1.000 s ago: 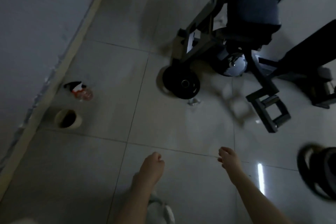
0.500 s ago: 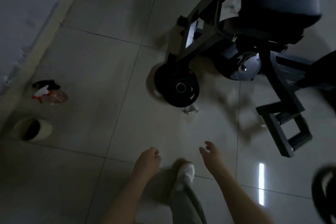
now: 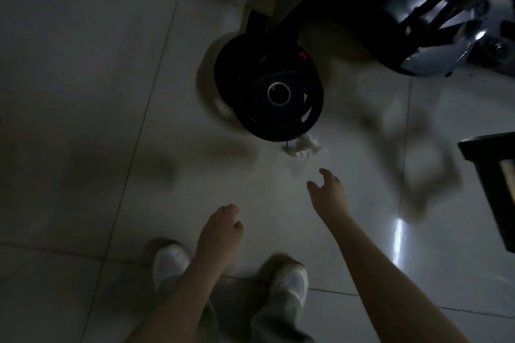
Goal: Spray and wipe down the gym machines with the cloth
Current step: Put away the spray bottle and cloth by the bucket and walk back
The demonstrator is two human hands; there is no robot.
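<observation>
Crumpled white cloth [image 3: 303, 147], seemingly touching the black round weight plate [image 3: 276, 92], on the pale tiled floor [image 3: 83, 64] just ahead of the right hand [image 3: 327, 192], fingers apart and empty; left hand [image 3: 220, 228] farther back, loosely curled, holding nothing.

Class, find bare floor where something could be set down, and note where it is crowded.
Bare tiles lie left of the weight plates, and between the right hand and the dark frame. Crowded: top right under the machine, and by the crumpled white cloth below the plates.
</observation>
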